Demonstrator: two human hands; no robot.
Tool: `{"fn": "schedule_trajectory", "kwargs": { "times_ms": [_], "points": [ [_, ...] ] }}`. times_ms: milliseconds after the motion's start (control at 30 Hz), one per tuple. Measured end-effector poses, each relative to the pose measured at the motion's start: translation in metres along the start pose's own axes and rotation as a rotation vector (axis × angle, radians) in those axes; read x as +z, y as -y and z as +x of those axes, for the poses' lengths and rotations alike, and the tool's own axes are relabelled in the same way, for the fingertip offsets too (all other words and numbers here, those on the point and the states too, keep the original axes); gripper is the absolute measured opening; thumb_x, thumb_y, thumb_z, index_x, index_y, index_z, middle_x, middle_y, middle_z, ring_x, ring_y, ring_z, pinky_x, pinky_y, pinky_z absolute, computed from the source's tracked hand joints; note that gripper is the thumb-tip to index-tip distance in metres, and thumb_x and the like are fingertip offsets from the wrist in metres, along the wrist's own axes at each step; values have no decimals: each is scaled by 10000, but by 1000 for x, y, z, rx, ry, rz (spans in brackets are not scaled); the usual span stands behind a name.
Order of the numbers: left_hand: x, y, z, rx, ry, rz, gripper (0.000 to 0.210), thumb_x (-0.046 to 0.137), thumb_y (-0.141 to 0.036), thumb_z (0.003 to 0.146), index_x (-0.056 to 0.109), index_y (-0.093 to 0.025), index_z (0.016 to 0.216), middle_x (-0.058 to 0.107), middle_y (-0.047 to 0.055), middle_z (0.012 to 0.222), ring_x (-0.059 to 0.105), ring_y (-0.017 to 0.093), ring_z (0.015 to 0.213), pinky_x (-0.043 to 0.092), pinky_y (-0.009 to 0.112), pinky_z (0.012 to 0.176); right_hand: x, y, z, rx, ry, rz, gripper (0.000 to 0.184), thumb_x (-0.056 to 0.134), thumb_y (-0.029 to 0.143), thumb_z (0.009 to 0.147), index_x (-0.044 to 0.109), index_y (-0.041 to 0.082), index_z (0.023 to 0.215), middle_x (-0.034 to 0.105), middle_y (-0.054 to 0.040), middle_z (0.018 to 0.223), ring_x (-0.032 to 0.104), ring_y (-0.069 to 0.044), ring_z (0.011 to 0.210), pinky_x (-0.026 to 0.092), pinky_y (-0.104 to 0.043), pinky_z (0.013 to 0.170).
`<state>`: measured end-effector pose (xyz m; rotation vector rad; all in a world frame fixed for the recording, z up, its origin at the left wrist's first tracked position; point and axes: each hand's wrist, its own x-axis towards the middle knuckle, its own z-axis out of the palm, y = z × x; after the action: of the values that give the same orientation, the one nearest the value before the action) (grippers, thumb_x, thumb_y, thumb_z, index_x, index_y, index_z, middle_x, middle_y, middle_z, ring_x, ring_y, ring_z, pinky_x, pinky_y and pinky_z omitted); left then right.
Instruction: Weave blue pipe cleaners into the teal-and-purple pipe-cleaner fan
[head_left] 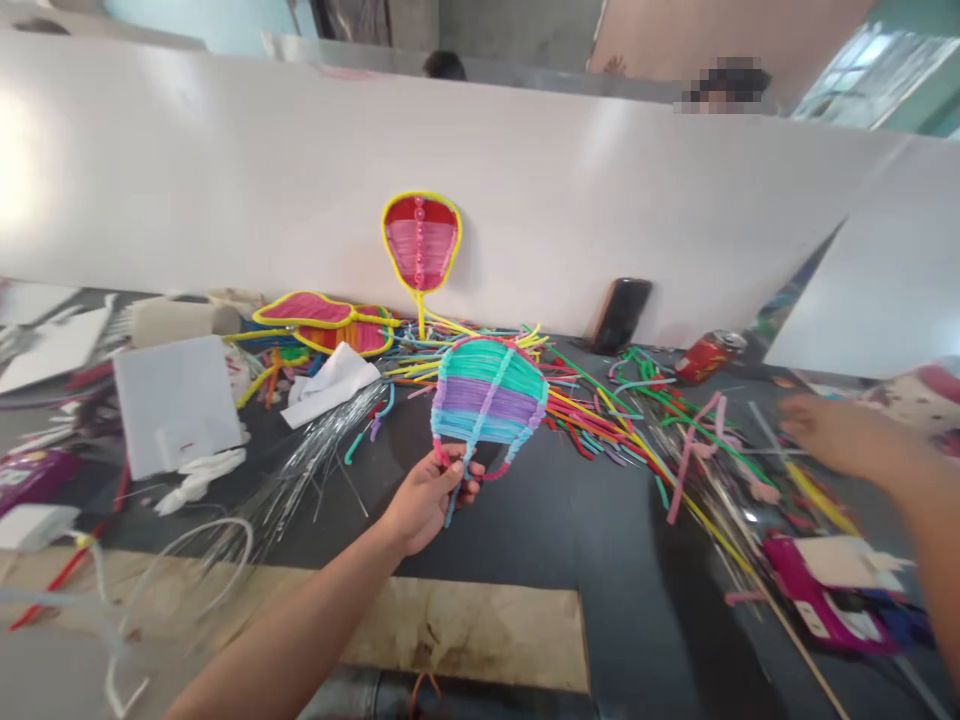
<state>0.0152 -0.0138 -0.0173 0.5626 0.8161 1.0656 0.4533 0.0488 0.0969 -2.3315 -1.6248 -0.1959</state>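
Note:
My left hand (439,495) is closed around the lower end of a fan-shaped pipe-cleaner piece (491,400), held upright above the dark table. Bands of green, purple and light blue fill the piece. A lilac rib runs down its middle, and part of the pink lower frame curves out beside my fingers. At the far right my right hand (832,435) reaches over loose pipe cleaners and is smeared by motion, so its fingers are unclear. Near it lie pink pipe-cleaner pieces (697,450) and a patterned pinkish-white item (915,400).
A pink fan with a yellow rim (421,245) leans against the white partition (262,180). Loose pipe cleaners (592,410), thin wires (300,490), a phone (621,315), a red can (709,357), white paper (176,405) and a magenta tool (832,610) lie around. People sit beyond the partition.

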Motion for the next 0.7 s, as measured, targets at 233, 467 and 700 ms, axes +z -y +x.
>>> {"fn": "schedule_trajectory", "kwargs": {
  "times_ms": [233, 467, 700],
  "points": [
    [13, 1, -6, 113, -53, -21, 280, 754, -235, 696, 637, -155, 938, 644, 33, 874, 599, 109, 660, 471, 236, 604, 37, 179, -126, -425, 448, 768, 243, 520, 403, 834, 663, 222, 911, 707, -26, 803, 644, -170, 700, 485, -272, 657],
    [19, 1, -4, 170, -62, 90, 180, 755, -160, 651, 618, -149, 766, 611, 2, 707, 586, 125, 646, 495, 261, 654, 83, 231, -173, -389, 482, 977, 276, 563, 374, 823, 653, 184, 1000, 681, -8, 688, 642, -148, 616, 500, -237, 617],
    [25, 9, 3, 166, -52, 224, 195, 753, -151, 639, 619, -136, 780, 613, 5, 668, 573, 135, 637, 474, 255, 650, 96, 222, -175, -415, 363, 888, 230, 539, 306, 839, 669, 198, 995, 729, -54, 862, 687, -186, 755, 522, -269, 715]
  ]
}}
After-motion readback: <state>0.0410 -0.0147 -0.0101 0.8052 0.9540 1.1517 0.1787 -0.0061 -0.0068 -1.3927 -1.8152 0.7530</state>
